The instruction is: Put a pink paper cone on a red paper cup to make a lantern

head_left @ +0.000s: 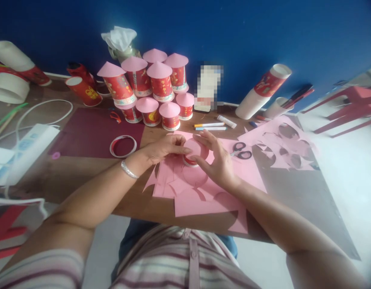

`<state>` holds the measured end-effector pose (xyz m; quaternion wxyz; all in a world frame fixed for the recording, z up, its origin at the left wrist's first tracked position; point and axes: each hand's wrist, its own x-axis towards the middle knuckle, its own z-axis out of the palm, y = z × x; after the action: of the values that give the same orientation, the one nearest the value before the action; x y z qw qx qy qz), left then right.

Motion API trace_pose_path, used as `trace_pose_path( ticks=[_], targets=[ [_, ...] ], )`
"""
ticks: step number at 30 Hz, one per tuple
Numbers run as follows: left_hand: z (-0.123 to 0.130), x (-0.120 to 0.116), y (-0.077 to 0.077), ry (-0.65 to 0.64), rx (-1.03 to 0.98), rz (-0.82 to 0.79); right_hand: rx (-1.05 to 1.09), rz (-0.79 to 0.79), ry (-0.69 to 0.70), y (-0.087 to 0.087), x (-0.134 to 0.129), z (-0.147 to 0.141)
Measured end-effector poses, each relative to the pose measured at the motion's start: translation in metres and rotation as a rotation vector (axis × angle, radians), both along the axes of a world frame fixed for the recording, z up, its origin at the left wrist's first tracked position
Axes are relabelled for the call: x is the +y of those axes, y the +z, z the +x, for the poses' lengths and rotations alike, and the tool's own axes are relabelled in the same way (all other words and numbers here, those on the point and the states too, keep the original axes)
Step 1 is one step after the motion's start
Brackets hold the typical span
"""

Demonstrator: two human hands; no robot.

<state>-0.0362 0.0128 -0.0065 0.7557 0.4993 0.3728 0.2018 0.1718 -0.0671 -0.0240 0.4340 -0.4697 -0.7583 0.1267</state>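
Note:
A round pink paper disc (196,150) rests on top of a short red paper cup (189,162), in front of me on the table. My left hand (169,147) pinches the disc's left edge, thumb on top. From the other side my right hand (217,158) curves around the disc, thumb at the near edge and fingertips at the far edge. Most of the cup is hidden beneath the disc. Pink paper sheets (209,205) with cut-outs lie under both hands. Black-handled scissors (242,151) lie just right of my right hand.
Behind stand several red cups with pink cone tops (160,80). A white-and-red ring (123,146) lies left, markers (209,127) and a glue stick (226,121) beyond my hands. Stacked cups (263,92) and pink scraps (286,140) are right; a power strip (23,150) is left.

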Motion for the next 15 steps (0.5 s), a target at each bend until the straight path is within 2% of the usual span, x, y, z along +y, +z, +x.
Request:
trace_pose_path(
  ticks=[6,8,10,12,15],
  targets=[
    [0.000,0.000,-0.001,0.005,-0.028,0.034,0.064,-0.052,0.036,0.000,-0.002,0.000],
    [0.000,0.000,-0.002,0.077,-0.086,0.101,0.123,-0.049,0.082,0.002,-0.004,0.003],
    [-0.001,-0.001,-0.003,0.205,-0.134,0.271,0.181,-0.030,0.101,0.004,-0.005,0.008],
    [-0.002,-0.001,-0.004,0.273,-0.130,0.524,0.219,-0.011,0.084,0.005,-0.005,0.014],
    [-0.004,-0.003,-0.003,0.145,-0.022,0.833,0.222,-0.006,0.045,0.002,-0.004,0.021]
  ],
)
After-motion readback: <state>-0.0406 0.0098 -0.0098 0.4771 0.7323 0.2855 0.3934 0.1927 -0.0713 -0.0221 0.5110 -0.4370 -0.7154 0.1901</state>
